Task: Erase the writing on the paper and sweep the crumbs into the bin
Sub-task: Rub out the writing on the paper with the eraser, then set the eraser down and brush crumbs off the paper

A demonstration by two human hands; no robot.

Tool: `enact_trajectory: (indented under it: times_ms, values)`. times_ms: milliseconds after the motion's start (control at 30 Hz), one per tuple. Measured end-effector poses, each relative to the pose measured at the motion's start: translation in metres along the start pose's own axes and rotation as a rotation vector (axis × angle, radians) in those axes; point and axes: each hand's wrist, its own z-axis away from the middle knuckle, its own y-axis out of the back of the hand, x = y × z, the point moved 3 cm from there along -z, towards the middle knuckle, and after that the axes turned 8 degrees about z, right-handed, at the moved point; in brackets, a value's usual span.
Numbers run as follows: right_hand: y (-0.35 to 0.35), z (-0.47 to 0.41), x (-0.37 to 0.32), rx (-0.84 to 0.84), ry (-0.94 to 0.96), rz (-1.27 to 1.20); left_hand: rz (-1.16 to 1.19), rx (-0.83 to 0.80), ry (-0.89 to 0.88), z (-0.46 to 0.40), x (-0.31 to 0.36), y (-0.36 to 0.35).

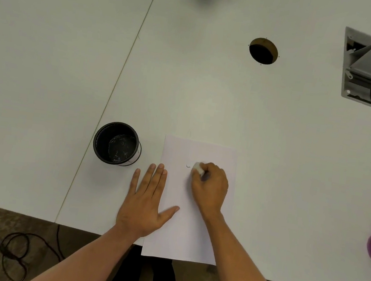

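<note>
Now right hand (210, 186) clamps eraser (198, 168) on paper (188, 231) beside pencil mark (188, 166); left hand (142, 207) flat, fingers spread, pinning sheet; bin (116, 142) near.

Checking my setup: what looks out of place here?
The white paper sheet overhangs the white table's near edge, so its bottom strip is unsupported. The left hand pins its left edge.

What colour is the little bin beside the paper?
Black, inside and out; the bin shows best in the head view.
</note>
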Motion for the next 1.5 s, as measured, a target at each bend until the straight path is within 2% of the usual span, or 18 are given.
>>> enact_trajectory:
  times_ms: [167, 367, 500, 600, 800, 967, 1100, 1367, 1500]
  values:
    - [-0.004, 0.035, -0.005, -0.154, 0.215, 0.058, -0.01, -0.008, -0.003, 0.0, 0.0, 0.0]
    - [0.006, 0.016, 0.007, -0.039, 0.057, 0.061, -0.01, 0.007, 0.002, 0.0, -0.001, 0.0]
    - [-0.005, 0.048, 0.002, -0.186, 0.143, 0.042, -0.013, 0.006, -0.011, 0.001, -0.001, -0.001]
    - [0.0, 0.056, 0.008, -0.249, 0.122, 0.016, -0.015, 0.003, -0.003, 0.001, -0.001, -0.001]
    - [0.039, 0.042, 0.028, -0.065, -0.152, -0.244, -0.011, 0.009, 0.001, 0.001, -0.001, 0.0]
    - [0.059, 0.039, 0.071, 0.115, -0.254, -0.136, 0.0, 0.018, -0.003, 0.002, -0.001, -0.001]
    - [0.063, 0.046, 0.102, 0.173, -0.327, 0.045, 0.009, 0.007, -0.003, 0.002, -0.002, -0.002]
    - [0.071, 0.054, 0.093, 0.113, -0.317, 0.233, 0.018, -0.002, -0.007, 0.002, -0.003, -0.002]
    - [0.068, 0.08, 0.079, 0.054, -0.308, 0.238, 0.008, -0.056, 0.003, 0.004, -0.006, -0.001]
